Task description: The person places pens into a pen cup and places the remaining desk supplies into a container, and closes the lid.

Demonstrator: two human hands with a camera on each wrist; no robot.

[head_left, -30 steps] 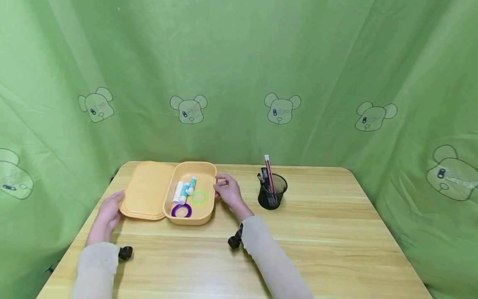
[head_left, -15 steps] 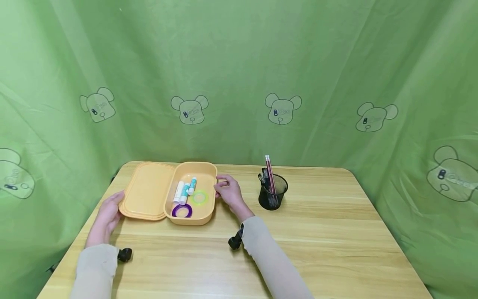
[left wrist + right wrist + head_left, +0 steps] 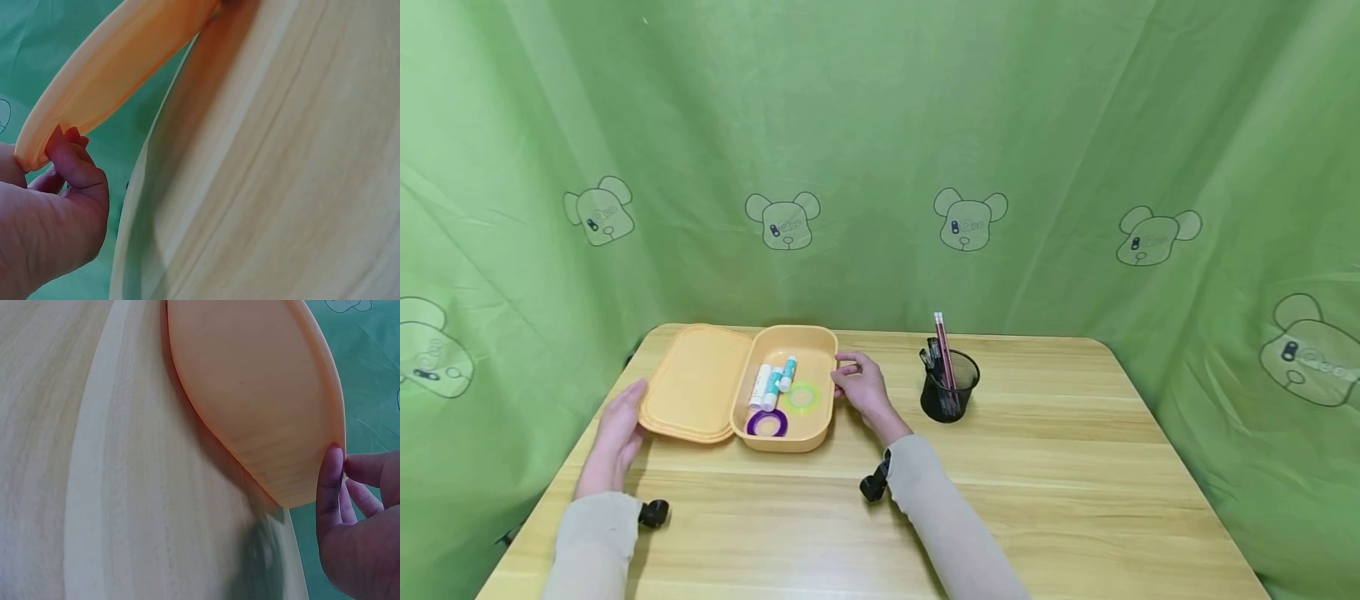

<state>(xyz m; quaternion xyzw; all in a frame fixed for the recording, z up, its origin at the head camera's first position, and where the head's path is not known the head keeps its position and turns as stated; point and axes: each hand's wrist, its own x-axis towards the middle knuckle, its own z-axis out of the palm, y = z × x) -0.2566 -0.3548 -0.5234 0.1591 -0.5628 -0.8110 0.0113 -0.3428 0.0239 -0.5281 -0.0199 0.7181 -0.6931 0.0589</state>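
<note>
An orange plastic box (image 3: 808, 421) stands at the back left of the table with its hinged lid (image 3: 692, 383) folded out to the left. Inside lie three glue sticks (image 3: 771, 388), a purple tape roll (image 3: 751, 428) and a yellow-green tape roll (image 3: 802, 398). My left hand (image 3: 617, 423) grips the lid's outer edge; in the left wrist view, curled fingers (image 3: 75, 164) reach under it, and the lid edge is off the table. On the box's right side, my right hand (image 3: 863, 389) holds the rim, thumb (image 3: 329, 487) against the outer wall.
A black mesh pen cup (image 3: 947, 404) with pens and pencils stands right of the box. The wooden table (image 3: 1060, 467) reaches back to a green curtain (image 3: 880, 125) printed with bear heads.
My left hand has shifted up very slightly along with the lid's outer edge. The right hand, the box and its contents hold their places.
</note>
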